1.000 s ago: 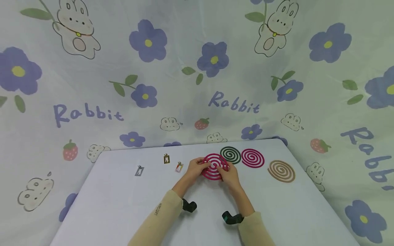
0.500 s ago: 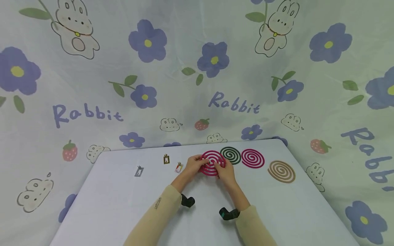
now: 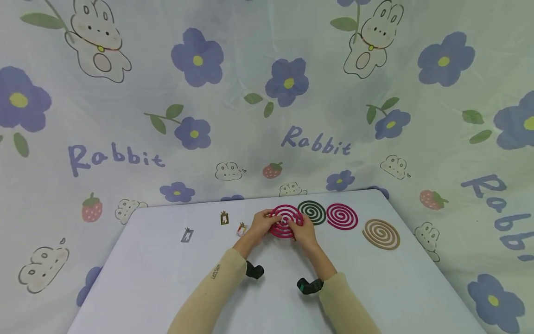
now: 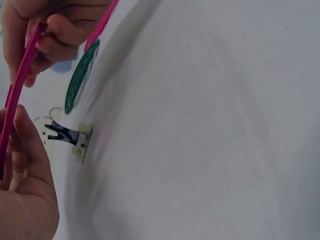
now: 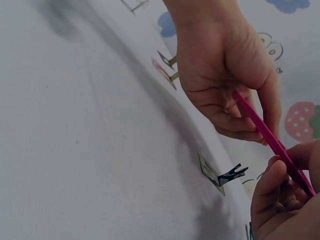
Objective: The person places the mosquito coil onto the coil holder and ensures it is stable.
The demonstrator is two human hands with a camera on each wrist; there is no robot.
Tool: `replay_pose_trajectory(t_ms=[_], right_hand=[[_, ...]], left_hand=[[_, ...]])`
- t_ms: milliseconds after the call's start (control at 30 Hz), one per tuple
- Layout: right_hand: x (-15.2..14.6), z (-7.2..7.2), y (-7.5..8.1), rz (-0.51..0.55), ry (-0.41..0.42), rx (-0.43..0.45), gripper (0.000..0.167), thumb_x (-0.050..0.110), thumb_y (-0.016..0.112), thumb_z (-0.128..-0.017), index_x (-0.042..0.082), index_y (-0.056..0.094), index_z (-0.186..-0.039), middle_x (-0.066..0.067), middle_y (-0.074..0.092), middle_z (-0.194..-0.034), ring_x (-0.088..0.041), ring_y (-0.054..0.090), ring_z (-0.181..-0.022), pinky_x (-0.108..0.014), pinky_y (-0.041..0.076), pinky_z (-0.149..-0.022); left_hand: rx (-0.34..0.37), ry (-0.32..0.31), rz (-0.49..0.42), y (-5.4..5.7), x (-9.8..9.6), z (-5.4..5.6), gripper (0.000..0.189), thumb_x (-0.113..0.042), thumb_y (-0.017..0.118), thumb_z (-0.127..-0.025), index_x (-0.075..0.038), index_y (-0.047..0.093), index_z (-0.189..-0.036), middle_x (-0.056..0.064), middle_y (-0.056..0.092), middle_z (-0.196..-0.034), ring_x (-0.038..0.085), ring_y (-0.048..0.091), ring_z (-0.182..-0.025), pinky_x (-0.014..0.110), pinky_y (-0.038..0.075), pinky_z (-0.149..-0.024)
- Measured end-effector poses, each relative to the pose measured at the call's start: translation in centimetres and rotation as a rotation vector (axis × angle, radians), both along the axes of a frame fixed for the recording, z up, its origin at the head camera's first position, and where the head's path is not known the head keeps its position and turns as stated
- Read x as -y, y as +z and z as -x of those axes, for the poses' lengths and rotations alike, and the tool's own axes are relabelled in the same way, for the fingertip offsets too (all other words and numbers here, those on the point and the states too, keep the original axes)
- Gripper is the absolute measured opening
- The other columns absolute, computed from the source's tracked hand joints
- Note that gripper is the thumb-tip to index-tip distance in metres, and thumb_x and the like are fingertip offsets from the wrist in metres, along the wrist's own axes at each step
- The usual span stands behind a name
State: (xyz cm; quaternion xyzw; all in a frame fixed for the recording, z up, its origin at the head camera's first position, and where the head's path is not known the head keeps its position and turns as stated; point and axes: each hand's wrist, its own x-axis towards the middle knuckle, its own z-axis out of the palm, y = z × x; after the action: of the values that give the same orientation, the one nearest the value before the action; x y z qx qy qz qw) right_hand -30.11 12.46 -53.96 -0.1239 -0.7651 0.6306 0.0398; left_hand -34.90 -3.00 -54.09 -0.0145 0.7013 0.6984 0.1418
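Note:
A deep pink mosquito coil [image 3: 285, 207] is held flat between both hands above the white table. My left hand [image 3: 261, 224] pinches its left side, thumb on top and fingers beneath. From the right, my right hand [image 3: 305, 232] grips the other side the same way. Both wrist views show the coil edge-on, as a thin pink strip [image 4: 19, 82]. Below the hands stands a small metal coil stand [image 5: 214, 175] with an upright forked prong; the hands hide it in the head view.
Behind and right of the hands lie a green coil [image 3: 312, 212], another pink coil [image 3: 342, 216] and a tan coil [image 3: 381, 234]. To the left lie a silver stand [image 3: 187, 235], a bronze stand [image 3: 224, 218] and a patterned stand [image 3: 241, 229]. A printed cloth hangs behind the table.
Both hands have shifted slightly left and away from me with the pink coil between them. Over the last half second they have barely moved, and the grip looks the same.

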Motion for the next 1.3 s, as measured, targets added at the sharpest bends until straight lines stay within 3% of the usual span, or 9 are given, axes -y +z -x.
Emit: replay_pose_trajectory(t_ms=[300,500,900,1300], right_hand=[[0.1,0.7,-1.2,0.038,0.011,-0.005,0.043,0.019,0.069,-0.091,0.004,0.053,-0.129,-0.017,0.063,-0.108,-0.018,0.059,-0.064,-0.030,0.052,-0.049],[0.1,1.2,-1.9,0.091,-0.006,0.019,0.047,0.020,0.070,-0.091,0.003,0.052,-0.131,-0.018,0.063,-0.112,-0.017,0.060,-0.068,-0.026,0.050,-0.049],[0.2,1.6,-2.4,0.134,-0.004,0.029,0.051,0.020,0.070,-0.091,0.004,0.050,-0.135,-0.019,0.061,-0.116,-0.016,0.060,-0.065,-0.026,0.049,-0.046],[0.6,1.8,-2.7,0.156,-0.016,0.027,0.046,0.018,0.070,-0.090,0.004,0.053,-0.130,-0.018,0.064,-0.110,-0.018,0.060,-0.062,-0.026,0.049,-0.046]], left_hand=[[-0.045,0.010,0.070,-0.4,0.3,0.2,0.048,-0.021,0.077,-0.084,0.002,0.060,-0.122,0.012,0.066,-0.109,0.016,0.062,-0.092,0.029,0.053,-0.078],[-0.047,0.021,0.070,-0.6,0.3,0.3,0.046,-0.019,0.077,-0.084,0.004,0.059,-0.120,0.013,0.067,-0.107,0.016,0.062,-0.090,0.028,0.053,-0.078],[-0.055,0.045,0.117,-1.2,0.2,0.6,0.046,-0.020,0.078,-0.082,0.002,0.061,-0.119,0.012,0.068,-0.106,0.018,0.063,-0.093,0.031,0.052,-0.081],[-0.042,0.053,0.141,-1.2,0.3,0.7,0.046,-0.021,0.078,-0.083,0.002,0.061,-0.118,0.012,0.066,-0.108,0.019,0.060,-0.093,0.033,0.052,-0.084]])
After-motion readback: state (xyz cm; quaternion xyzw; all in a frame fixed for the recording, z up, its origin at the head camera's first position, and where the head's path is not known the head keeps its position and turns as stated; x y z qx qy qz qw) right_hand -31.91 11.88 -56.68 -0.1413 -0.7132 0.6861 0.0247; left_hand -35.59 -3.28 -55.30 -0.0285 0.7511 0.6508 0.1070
